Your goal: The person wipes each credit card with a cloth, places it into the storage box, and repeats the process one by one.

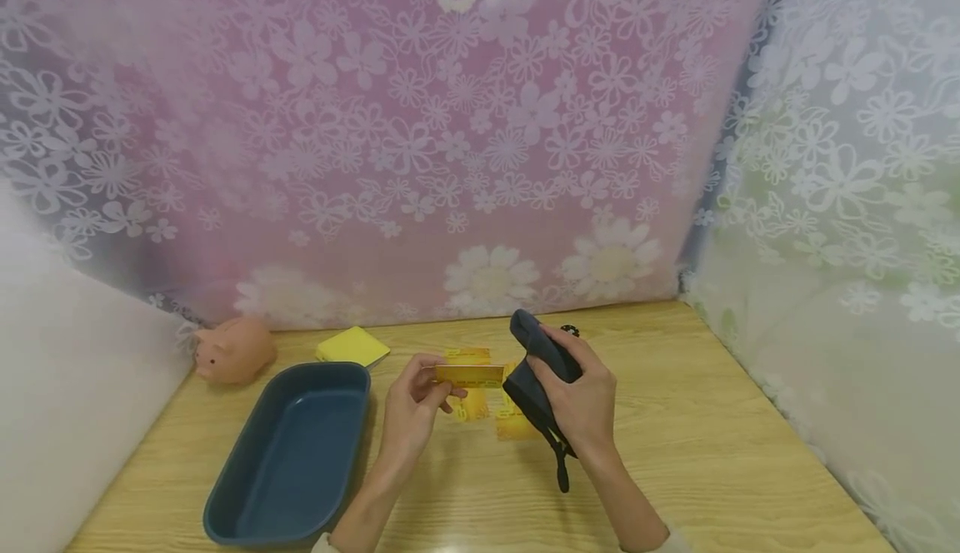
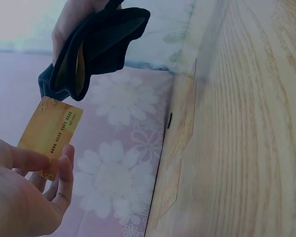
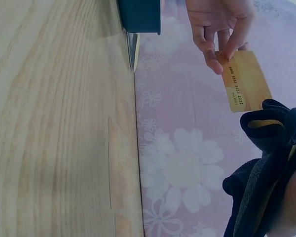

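Note:
A gold bank card (image 2: 52, 133) with a printed number is pinched between the thumb and fingers of my left hand (image 1: 412, 399). My right hand (image 1: 585, 386) grips a dark blue fabric pouch (image 1: 534, 374), whose strap (image 1: 562, 470) hangs down. The pouch's opening gapes toward the card in the right wrist view, and the card's far end is right at its edge. Both are held up above the table. Beneath them lie several orange and yellow cards (image 1: 516, 428), partly hidden by the hands and the pouch.
A deep blue tray (image 1: 360, 407) stands on the left of the wooden table (image 1: 705, 453). Behind it are a pink piggy bank (image 1: 236, 351) and a yellow pad (image 1: 352, 345). A small black patterned object (image 1: 572, 331) lies near the flowered curtain (image 1: 480, 161) at the back.

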`<state>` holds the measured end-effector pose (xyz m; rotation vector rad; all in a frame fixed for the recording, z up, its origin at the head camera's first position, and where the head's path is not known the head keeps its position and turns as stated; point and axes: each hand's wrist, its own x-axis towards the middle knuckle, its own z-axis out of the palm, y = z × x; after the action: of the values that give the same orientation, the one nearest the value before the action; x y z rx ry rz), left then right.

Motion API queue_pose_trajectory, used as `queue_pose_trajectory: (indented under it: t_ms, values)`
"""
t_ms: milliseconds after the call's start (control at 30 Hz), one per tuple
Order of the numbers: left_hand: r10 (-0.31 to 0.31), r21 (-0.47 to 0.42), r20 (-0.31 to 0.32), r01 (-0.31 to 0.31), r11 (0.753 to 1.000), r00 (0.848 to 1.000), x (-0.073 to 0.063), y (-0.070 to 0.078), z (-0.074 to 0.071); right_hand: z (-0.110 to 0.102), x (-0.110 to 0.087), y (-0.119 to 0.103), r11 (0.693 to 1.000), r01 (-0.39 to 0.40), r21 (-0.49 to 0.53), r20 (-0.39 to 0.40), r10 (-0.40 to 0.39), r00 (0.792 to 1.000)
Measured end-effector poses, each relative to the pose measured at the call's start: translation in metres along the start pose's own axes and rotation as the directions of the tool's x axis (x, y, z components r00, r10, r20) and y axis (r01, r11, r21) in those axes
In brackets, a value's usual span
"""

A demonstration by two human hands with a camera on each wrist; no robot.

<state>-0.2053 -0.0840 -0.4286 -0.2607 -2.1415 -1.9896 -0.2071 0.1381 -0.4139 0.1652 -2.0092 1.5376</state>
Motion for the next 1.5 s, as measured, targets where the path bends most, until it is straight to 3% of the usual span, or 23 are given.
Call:
queue_pose_trajectory:
  t_ms: [333, 500, 633, 833, 1000, 1233, 1400, 1500]
  values:
    - [0.075, -0.121, -0.059, -0.082, 0.989, 0.995, 0.002, -0.005, 0.003, 0.007, 0.001, 0.008, 0.999, 0.013, 0.047, 0.066, -0.016, 0.998]
    - [0.071, -0.101, -0.065, -0.078, 0.992, 0.995, 0.001, -0.006, 0.004, 0.006, 0.0, 0.01, 0.998, 0.013, 0.06, 0.07, -0.017, 0.997]
    - [0.073, -0.128, -0.04, -0.078, 0.989, 0.997, 0.002, -0.005, 0.003, 0.002, 0.002, 0.012, 0.998, 0.015, 0.067, 0.061, -0.019, 0.998]
    - [0.137, -0.215, 0.054, -0.122, 0.969, 0.989, 0.003, -0.003, -0.001, -0.003, 0.007, 0.013, 0.998, 0.013, 0.059, 0.04, -0.015, 0.999]
    - [0.132, -0.248, 0.06, -0.113, 0.962, 0.989, 0.0, -0.004, -0.004, -0.006, 0.007, 0.012, 0.999, 0.018, 0.043, 0.037, -0.02, 0.999]
    - [0.057, -0.18, 0.056, -0.046, 0.983, 0.997, -0.001, -0.005, -0.001, -0.003, 0.003, 0.007, 0.998, 0.037, 0.059, 0.031, -0.039, 0.999]
    - [0.06, -0.136, 0.038, -0.055, 0.989, 0.997, 0.0, -0.006, -0.003, 0.006, -0.004, 0.003, 0.994, 0.058, 0.088, 0.094, -0.066, 0.993]
    - [0.075, -0.128, 0.065, -0.067, 0.99, 0.995, 0.0, -0.007, -0.004, 0.012, -0.009, 0.001, 0.993, 0.075, 0.094, 0.131, -0.087, 0.988]
